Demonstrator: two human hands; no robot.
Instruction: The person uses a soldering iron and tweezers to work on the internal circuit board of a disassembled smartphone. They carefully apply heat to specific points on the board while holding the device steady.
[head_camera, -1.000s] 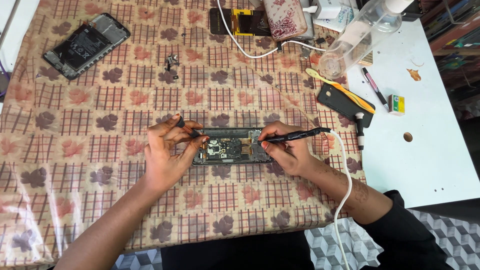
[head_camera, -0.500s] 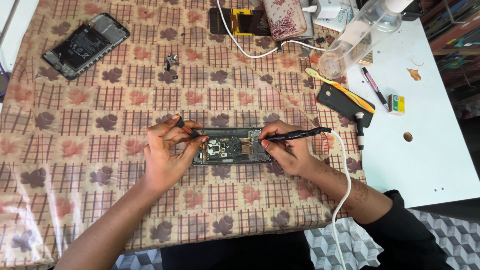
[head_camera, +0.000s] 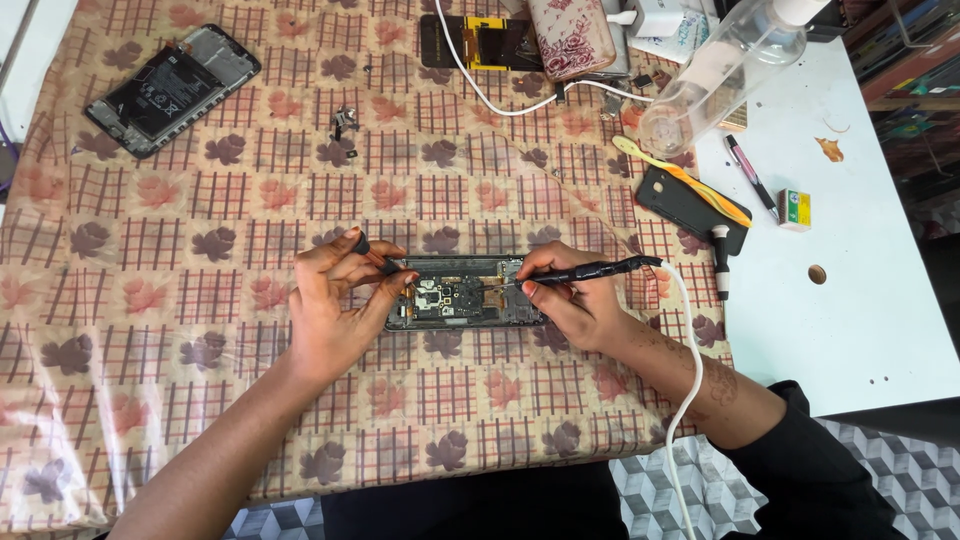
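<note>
Little has shifted since the earlier frames — both hands remain over the opened phone (head_camera: 463, 293).
Left hand (head_camera: 335, 315) pinches a small black tool (head_camera: 375, 254) at the phone's left end; right hand (head_camera: 577, 305) grips a corded black iron (head_camera: 590, 270), tip on the board — mid-table, on the leaf-patterned cloth (head_camera: 200, 350). Farther off, a second dismantled phone (head_camera: 172, 87).

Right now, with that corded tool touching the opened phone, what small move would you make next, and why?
Probably keep the left hand pinning the opened phone and hold the tip steady. The right hand holds the corded tool like a pen, its tip down among small exposed parts, so a slip looks risky.
</note>
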